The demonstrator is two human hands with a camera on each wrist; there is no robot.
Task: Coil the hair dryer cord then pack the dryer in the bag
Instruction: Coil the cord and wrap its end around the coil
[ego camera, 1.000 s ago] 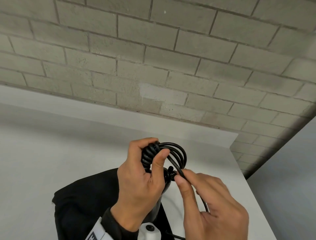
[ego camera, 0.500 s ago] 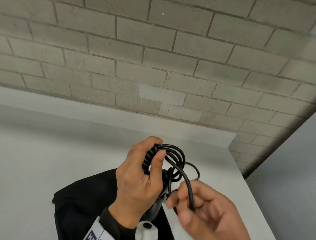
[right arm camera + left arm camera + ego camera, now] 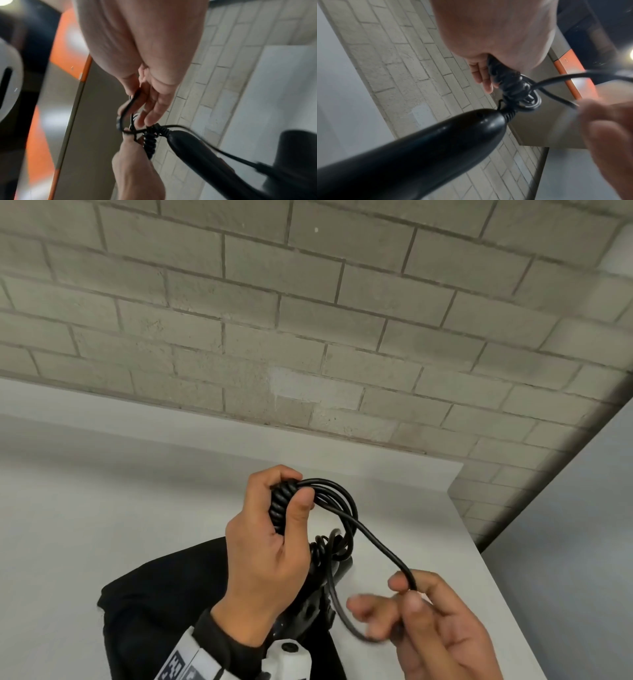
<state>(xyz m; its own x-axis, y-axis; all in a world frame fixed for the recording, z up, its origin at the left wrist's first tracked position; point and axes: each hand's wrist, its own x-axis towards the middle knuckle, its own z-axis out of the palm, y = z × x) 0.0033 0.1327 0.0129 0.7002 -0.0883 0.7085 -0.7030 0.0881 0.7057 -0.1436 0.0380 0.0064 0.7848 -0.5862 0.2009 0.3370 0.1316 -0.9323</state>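
My left hand (image 3: 270, 546) grips a bundle of coiled black cord (image 3: 329, 501) above the table, thumb pressed on the loops. The cord (image 3: 513, 86) joins the black hair dryer handle (image 3: 423, 146), which hangs below that hand; its handle (image 3: 197, 150) also shows in the right wrist view. My right hand (image 3: 428, 621) pinches a free run of the cord (image 3: 380, 546) between thumb and fingers, to the right of and lower than the bundle. A black bag (image 3: 161, 607) lies on the table under the hands.
A white table (image 3: 102, 491) runs back to a grey brick wall (image 3: 308, 320). Its right edge (image 3: 507, 594) drops off close to my right hand. A wrist camera mount (image 3: 284, 659) sits at the bottom of the head view.
My right hand has drawn the free cord away from the bundle, down and to the right, opening a long loop. The left hand keeps the coil in the same place.
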